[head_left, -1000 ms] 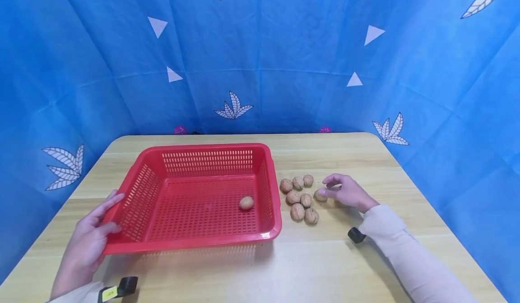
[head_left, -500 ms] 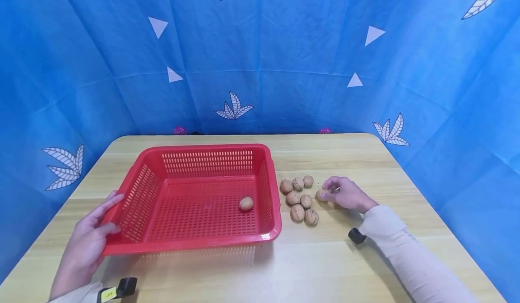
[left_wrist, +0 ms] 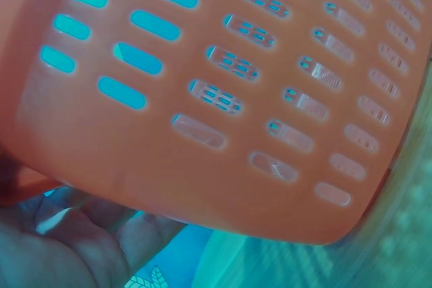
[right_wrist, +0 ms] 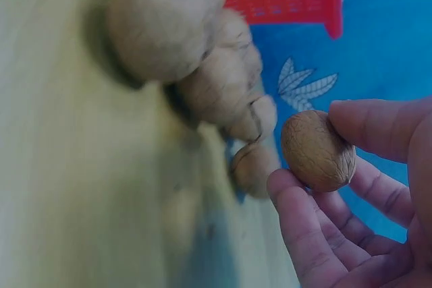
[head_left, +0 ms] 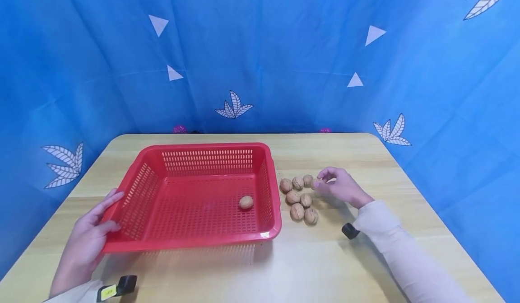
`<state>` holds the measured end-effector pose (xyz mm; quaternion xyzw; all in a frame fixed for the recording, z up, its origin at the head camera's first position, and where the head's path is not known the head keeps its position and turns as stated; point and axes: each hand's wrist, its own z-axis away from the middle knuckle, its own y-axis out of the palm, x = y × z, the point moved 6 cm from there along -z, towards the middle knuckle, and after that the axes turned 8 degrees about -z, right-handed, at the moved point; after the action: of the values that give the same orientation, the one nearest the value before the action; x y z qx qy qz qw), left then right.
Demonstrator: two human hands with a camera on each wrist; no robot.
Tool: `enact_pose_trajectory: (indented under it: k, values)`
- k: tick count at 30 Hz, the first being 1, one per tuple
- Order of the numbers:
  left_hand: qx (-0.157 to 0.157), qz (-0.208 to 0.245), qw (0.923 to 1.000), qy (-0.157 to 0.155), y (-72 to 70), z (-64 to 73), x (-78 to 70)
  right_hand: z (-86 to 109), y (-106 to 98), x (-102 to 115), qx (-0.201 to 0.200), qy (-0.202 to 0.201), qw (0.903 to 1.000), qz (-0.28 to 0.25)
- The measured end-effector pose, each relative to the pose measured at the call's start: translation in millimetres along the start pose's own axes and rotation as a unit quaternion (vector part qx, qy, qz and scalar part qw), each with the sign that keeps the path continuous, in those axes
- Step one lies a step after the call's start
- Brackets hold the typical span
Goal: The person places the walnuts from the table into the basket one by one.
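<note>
A walnut point(right_wrist: 317, 151) is pinched between the thumb and fingers of my right hand point(head_left: 341, 187), close to the right side of a walnut group. Several other walnuts point(head_left: 297, 212) lie on the table just right of the red plastic basket point(head_left: 203, 240). One lone walnut point(head_left: 245, 202) sits inside the basket, toward its right end. My left hand point(head_left: 85, 240) grips the basket's left rim, with the thumb over the edge; in the left wrist view its curled fingers point(left_wrist: 148, 234) show under the rim, beside the slotted wall.
The wooden table point(head_left: 308, 267) carries the basket and walnuts. A blue patterned curtain point(head_left: 260, 68) hangs behind the table and at both sides. A black wrist camera point(head_left: 350, 230) sits under the right cuff, another point(head_left: 127, 284) by the left.
My right hand has closed its fingers on the rightmost walnut and moved it slightly left and away from me. The left hand and basket have stayed in place.
</note>
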<state>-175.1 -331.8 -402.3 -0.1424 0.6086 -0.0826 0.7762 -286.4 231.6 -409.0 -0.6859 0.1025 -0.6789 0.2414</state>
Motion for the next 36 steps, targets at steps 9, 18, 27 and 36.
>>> enact_pose_trajectory:
  k: [9,18,27,36]
  values:
    - [0.002,0.03,0.9994,0.015,1.1,0.1,-3.3,-6.8,3,26,0.003,-0.007,0.9997,-0.022]
    - [0.0,0.038,0.9991,0.018,0.0,-0.9,-2.3,-12.1,6,42,0.004,-0.014,0.9992,-0.037]
    - [0.006,0.063,0.9979,0.018,-1.5,-0.6,0.3,-20.3,12,56,-0.004,-0.02,0.999,-0.041]
    - [0.002,0.059,0.9981,0.02,0.4,-0.9,-0.6,-28.0,19,72,0.006,-0.03,0.9964,-0.078]
